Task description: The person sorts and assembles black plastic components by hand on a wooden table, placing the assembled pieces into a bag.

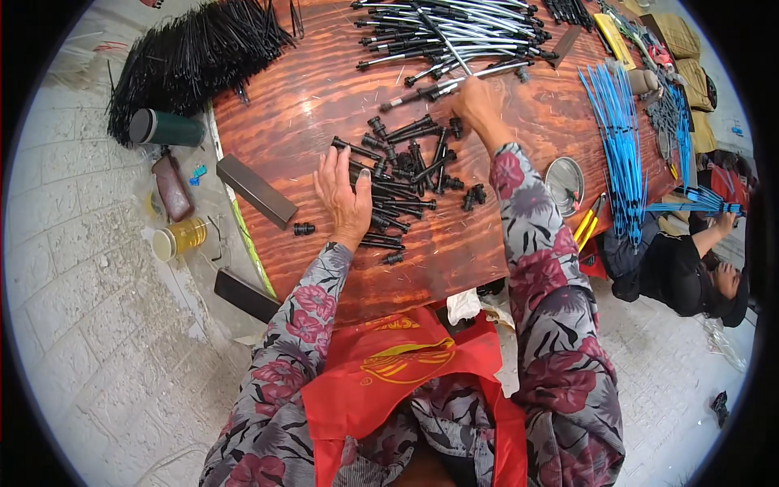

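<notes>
My left hand (345, 199) lies with its fingers apart at the left side of a heap of black plastic fittings (415, 166), touching some of them. My right hand (480, 107) is farther off, its fingers closed round the near end of a slim silver rod (456, 55) with a black upper part. That rod points away, over a pile of silver rods with black ends (495, 34). Just left of the right hand, another rod with black fittings (410, 99) lies on the wooden table (284, 105). The right hand's fingertips are partly hidden.
Black cable ties (195, 61) form a big bundle at far left, near a green cylinder (166, 128). A dark rectangular bar (256, 191) lies on the left edge. At right are blue ties (621, 154), a metal bowl (565, 185), yellow-handled pliers (587, 223) and a seated person (677, 264).
</notes>
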`<state>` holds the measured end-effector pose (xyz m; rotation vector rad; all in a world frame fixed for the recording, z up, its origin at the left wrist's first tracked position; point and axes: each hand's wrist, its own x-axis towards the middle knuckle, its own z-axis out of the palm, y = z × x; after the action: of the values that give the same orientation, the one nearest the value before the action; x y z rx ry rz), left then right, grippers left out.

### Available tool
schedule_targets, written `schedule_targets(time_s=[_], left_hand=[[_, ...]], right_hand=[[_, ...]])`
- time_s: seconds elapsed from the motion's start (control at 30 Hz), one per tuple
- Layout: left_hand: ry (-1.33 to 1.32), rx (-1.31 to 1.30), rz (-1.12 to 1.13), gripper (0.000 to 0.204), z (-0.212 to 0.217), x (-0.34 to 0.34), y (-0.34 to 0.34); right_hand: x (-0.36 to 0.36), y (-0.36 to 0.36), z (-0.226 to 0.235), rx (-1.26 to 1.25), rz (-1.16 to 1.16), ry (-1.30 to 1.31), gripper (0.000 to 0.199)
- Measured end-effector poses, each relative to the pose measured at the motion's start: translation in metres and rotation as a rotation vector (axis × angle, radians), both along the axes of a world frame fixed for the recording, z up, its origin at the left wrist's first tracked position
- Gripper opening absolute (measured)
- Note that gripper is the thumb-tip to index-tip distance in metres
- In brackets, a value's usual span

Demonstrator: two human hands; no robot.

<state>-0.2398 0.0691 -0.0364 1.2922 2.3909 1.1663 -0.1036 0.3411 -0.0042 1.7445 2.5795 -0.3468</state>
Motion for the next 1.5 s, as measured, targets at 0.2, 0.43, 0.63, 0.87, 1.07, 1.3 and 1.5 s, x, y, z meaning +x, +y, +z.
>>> schedule_targets(time_s=[0.2, 0.43, 0.63, 0.87, 1.07, 1.3, 1.5], left_hand=[[-0.05, 0.013, -0.009, 0.054, 0.004, 0.0, 0.003], [-0.034, 0.06, 0.006, 0.055, 0.012, -0.015, 0.012], [0.03, -0.017, -0.236, 0.054, 0.007, -0.012, 0.05], [0.022, 0.044, -0.338, 0.044, 0.017, 0.008, 0.036], [-0.231, 0.187, 0.068, 0.04, 0.049, -0.019, -0.072], [-0.22, -0.054, 0.329, 0.037, 0.041, -0.032, -0.138], [0.102, -0.204, 0.134, 0.039, 0.017, -0.03, -0.127]], right_hand=[[-0.018, 0.026, -0.01, 0.027, -0.004, 0.224, 0.023], [0.029, -0.052, -0.016, 0.352, 0.141, 0.25, 0.025], [0.018, -0.114, -0.014, 0.383, 0.265, 0.371, 0.032], [0.076, -0.143, -0.008, 0.266, 0.262, 0.433, 0.032], [0.061, -0.228, 0.04, 0.167, 0.51, 0.535, 0.043], [0.024, -0.309, -0.005, 0.064, 0.986, 0.533, 0.043], [0.025, -0.289, -0.017, 0.227, 1.083, 0.325, 0.033]])
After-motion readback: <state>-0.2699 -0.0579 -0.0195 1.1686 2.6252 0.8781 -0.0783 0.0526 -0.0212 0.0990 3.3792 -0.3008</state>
